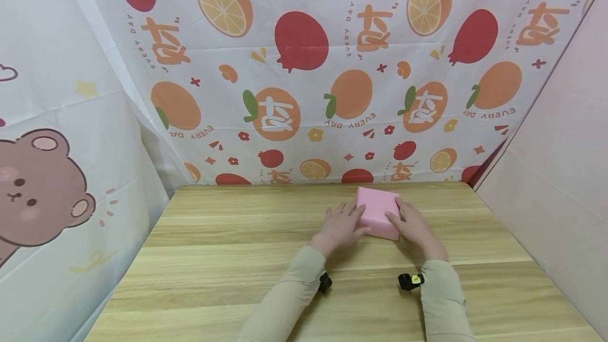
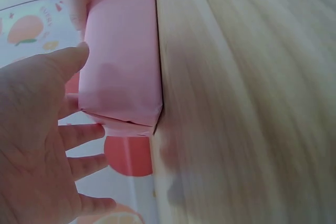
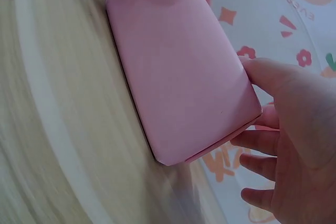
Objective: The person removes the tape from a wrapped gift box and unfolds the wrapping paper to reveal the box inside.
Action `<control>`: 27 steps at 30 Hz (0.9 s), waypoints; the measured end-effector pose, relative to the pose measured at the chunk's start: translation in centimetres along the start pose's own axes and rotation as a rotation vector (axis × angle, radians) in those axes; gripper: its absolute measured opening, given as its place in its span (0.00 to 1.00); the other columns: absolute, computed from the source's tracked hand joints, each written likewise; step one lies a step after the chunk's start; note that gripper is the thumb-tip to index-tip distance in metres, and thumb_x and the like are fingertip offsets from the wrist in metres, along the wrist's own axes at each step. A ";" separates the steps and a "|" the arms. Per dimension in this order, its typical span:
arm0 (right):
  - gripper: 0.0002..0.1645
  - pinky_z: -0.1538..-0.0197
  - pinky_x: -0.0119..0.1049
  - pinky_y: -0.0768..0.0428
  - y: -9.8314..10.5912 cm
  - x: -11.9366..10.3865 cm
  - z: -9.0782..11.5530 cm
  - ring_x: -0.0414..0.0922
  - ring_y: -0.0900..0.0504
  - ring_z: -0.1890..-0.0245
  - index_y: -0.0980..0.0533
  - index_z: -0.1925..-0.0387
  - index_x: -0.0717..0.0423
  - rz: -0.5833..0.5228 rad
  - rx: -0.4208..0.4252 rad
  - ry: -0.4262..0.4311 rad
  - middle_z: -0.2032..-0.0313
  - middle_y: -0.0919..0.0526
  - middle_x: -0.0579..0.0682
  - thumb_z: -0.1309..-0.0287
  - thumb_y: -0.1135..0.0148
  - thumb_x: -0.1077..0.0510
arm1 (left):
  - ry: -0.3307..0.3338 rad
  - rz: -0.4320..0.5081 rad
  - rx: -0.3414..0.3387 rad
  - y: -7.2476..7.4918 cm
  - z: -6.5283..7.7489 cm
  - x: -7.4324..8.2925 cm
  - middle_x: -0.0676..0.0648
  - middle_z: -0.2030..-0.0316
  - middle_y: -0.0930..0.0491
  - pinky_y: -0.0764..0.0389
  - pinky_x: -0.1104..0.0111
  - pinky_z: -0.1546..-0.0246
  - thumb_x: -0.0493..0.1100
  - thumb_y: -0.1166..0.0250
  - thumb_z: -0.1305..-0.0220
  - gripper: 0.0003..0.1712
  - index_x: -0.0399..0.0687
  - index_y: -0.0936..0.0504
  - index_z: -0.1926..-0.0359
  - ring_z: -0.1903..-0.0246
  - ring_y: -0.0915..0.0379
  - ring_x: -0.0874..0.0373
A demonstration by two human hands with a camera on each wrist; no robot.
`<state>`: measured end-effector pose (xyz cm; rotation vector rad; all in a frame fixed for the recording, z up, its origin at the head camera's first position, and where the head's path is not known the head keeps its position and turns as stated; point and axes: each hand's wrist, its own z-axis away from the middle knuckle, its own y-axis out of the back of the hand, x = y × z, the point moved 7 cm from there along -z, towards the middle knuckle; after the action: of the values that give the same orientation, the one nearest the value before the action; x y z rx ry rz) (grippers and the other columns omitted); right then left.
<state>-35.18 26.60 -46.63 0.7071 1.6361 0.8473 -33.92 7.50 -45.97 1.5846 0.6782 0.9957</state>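
Observation:
A pink box (image 1: 378, 206) with smooth faces and rounded edges sits on the wooden table, turned a little. At its left side is my left hand (image 1: 339, 227), fingers spread; in the left wrist view the thumb (image 2: 77, 59) meets the box's upper edge and the other fingers extend fairly straight by its end. My right hand (image 1: 415, 226) touches the opposite side. The right wrist view has that thumb (image 3: 257, 72) at the box's top edge, with the lower fingers (image 3: 260, 166) straight and apart from it. A folded seam shows at the box's end (image 2: 123, 125).
The wood-grain table (image 1: 228, 257) reaches back to a fruit-print cloth (image 1: 304, 99). A bear-print cloth (image 1: 43, 189) hangs on the left, and a plain pale one (image 1: 551, 162) on the right. Black wrist cameras (image 1: 409, 281) sit at both sleeves.

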 end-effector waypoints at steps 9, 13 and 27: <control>0.47 0.28 0.62 0.45 -1.4 -1.9 -0.3 0.67 0.44 0.28 0.50 0.26 0.66 -0.004 -0.035 0.009 0.29 0.42 0.70 0.31 0.51 0.38 | 0.012 0.021 0.024 0.6 1.8 -1.4 0.45 0.25 0.44 0.43 0.35 0.33 0.68 0.51 0.31 0.40 0.59 0.44 0.25 0.27 0.48 0.40; 0.47 0.28 0.62 0.44 -1.9 -2.7 -0.4 0.66 0.43 0.28 0.49 0.26 0.65 -0.013 -0.039 0.022 0.29 0.42 0.69 0.31 0.50 0.38 | 0.020 0.022 0.031 1.1 2.9 -1.9 0.44 0.26 0.42 0.42 0.35 0.34 0.67 0.51 0.31 0.40 0.57 0.43 0.25 0.28 0.46 0.39; 0.48 0.27 0.57 0.43 -4.0 -6.0 -0.7 0.60 0.44 0.26 0.47 0.26 0.60 0.000 -0.071 0.046 0.27 0.42 0.62 0.33 0.49 0.35 | 0.065 0.050 0.037 2.2 6.0 -4.0 0.42 0.27 0.40 0.42 0.34 0.34 0.65 0.48 0.31 0.39 0.53 0.41 0.26 0.28 0.46 0.38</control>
<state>-34.64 19.39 -46.55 0.6421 1.6393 0.9229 -30.85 0.67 -45.15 1.6136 0.7087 1.0808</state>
